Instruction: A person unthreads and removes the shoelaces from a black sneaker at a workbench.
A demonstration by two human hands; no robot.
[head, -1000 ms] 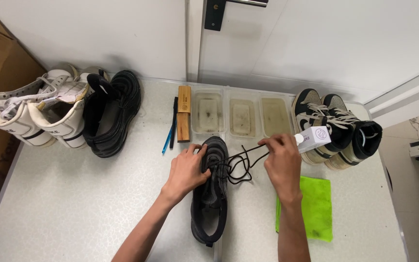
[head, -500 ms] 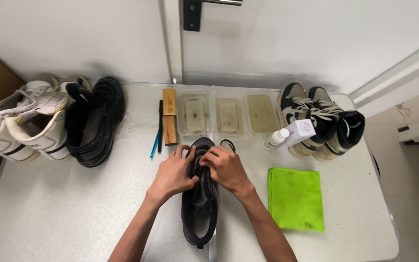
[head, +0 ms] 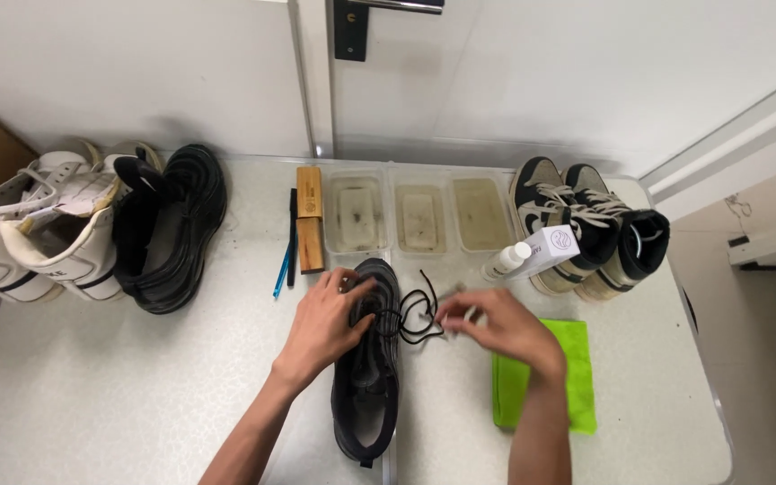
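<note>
Two bare hands work one low black mesh sneaker (head: 368, 377) lying mid-tabletop (head: 136, 386), toe toward the person. The left hand (head: 321, 328) presses its laced front, fingers curled; the right hand (head: 496, 328) pinches the thin black lace (head: 413, 316), pulled sideways. Likely light, soft-sided; the limp lace is best gripped near its tip.

The shoe (head: 366, 359) lies in the middle of the table (head: 119, 395). Behind it sit three trays (head: 419, 214) in a row, with a brush (head: 309, 218) to their left. Right of the shoe lies a cloth (head: 577, 368); behind the cloth lies a bottle (head: 536, 251). Far left of the shoe stand more shoes (head: 92, 224).
</note>
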